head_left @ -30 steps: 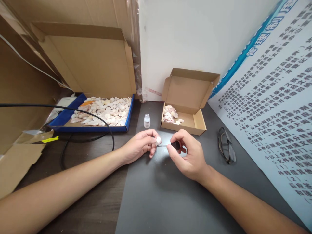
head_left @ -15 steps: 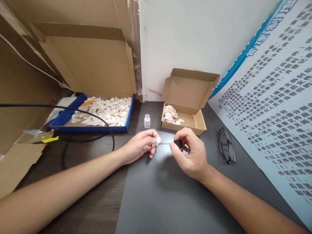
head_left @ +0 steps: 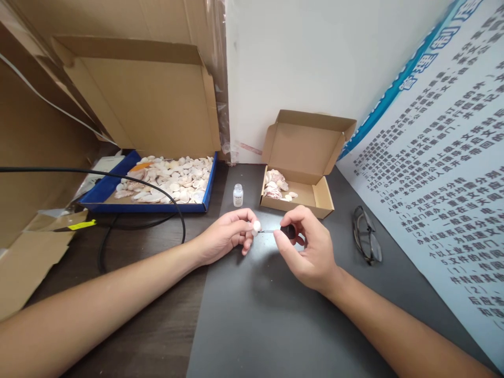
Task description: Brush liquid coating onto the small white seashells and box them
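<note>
A small white shell point(head_left: 256, 226) is pinched between the thumb and fingers of my left hand point(head_left: 226, 237). My right hand point(head_left: 309, 247) grips a black brush cap point(head_left: 289, 231), its thin stem point(head_left: 269, 231) pointing left with the tip at the shell's edge; whether the tip touches I cannot tell. Just beyond my left hand a small clear glass bottle point(head_left: 238, 197) with a printed label stands upright and uncapped on the dark mat point(head_left: 244, 325).
Many shells fill a blue-edged cardboard box point(head_left: 153, 208) at the back left, its lid up. A smaller open cardboard box point(head_left: 323, 202) holds several shells. Glasses point(head_left: 366, 236) lie at right, beside a printed poster point(head_left: 444, 173). A black cable point(head_left: 118, 173) loops across the left side.
Almost nothing differs. Both hands keep the shell and brush cap in nearly the same place; the view has shifted very slightly.
</note>
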`<state>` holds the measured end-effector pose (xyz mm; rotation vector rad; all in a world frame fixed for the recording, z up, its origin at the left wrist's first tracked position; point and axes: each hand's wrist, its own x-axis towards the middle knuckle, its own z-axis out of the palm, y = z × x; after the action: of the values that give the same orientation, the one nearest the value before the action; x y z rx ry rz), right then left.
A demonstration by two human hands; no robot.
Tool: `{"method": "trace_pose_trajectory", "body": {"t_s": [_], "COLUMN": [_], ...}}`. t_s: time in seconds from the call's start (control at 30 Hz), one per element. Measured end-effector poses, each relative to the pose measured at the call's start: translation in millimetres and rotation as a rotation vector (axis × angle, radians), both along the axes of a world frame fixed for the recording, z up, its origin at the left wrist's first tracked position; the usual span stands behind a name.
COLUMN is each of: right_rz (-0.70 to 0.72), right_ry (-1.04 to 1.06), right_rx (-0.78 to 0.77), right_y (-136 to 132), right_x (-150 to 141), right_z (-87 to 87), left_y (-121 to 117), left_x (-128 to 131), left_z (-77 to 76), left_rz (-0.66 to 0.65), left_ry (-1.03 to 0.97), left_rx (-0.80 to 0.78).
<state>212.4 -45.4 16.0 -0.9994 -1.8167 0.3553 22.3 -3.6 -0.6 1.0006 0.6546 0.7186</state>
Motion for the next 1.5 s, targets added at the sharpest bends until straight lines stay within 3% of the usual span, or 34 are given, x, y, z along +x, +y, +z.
{"method": "trace_pose_trajectory", "body": {"t_s": [1.23, 1.33, 1.5], "right_rz": [-0.044, 0.01, -0.021], "right_ry": [0.052, -0.003, 0.031], "right_rx": [-0.073, -0.096, -0.046], "right_y": [2.0, 1.3, 0.6], "right_x": [2.1, 2.3, 1.6], "right_z": [0.0, 0.6, 1.3], "left_y": [-0.1, -0.3, -0.4], "left_x": [0.6, 0.9, 1.3], "left_z": [1.0, 1.4, 1.7], "left_rz": [0.005, 0.008, 0.006], "left_ry": [0.005, 0.009, 0.007], "left_rx": [-0.013, -0.009, -0.009]}}
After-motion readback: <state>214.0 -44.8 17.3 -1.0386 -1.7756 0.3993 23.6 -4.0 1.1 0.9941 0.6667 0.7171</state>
